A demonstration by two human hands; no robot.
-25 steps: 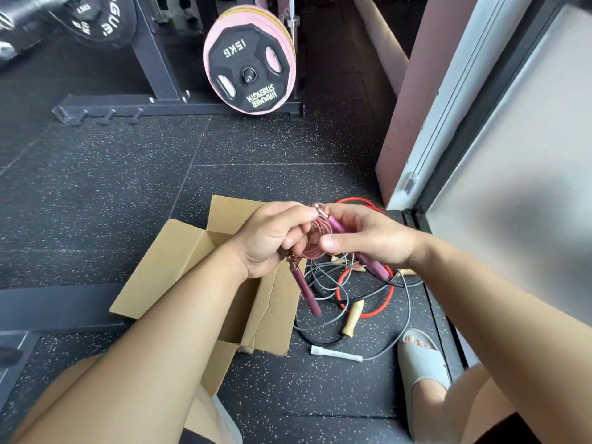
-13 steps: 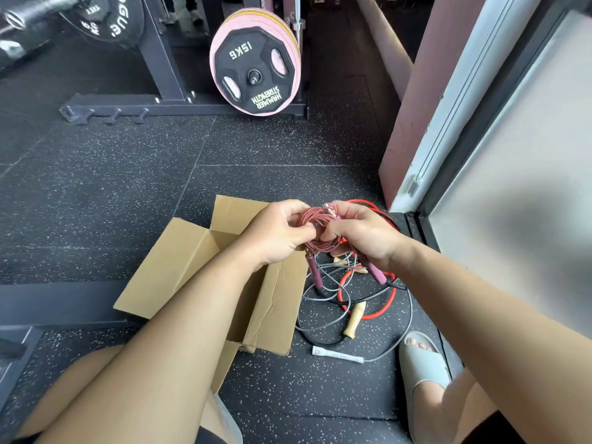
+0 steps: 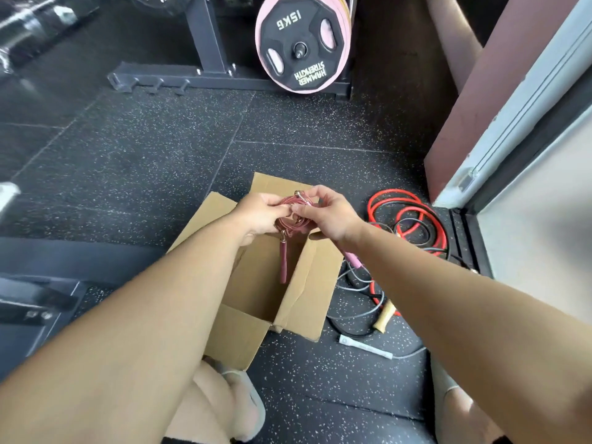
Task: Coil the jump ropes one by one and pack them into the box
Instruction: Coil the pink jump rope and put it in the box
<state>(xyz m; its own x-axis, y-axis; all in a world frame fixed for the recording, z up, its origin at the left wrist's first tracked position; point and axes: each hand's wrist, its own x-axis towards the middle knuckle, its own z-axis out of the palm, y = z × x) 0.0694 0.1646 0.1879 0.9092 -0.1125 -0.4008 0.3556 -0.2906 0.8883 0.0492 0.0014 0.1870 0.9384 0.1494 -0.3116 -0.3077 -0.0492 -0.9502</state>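
Pink jump rope (image 3: pixel 290 216) is coiled and held over the open box (image 3: pixel 317 283), centre of frame.
Left hand (image 3: pixel 256 214) pinches the coil from the left and right hand (image 3: pixel 326 213) grips it from the right. Both sets of fingers are curled on the loops, so the bundle sits between them, touching both. One pink handle (image 3: pixel 283 262) hangs straight down into the box mouth. The other handle (image 3: pixel 352 259) slants out lower right under the right wrist, past the box's right wall. The drop looks straight down, I'd say, and that slanting handle wants tucking in first. Red rope (image 3: pixel 403 200) lies on the floor at right.
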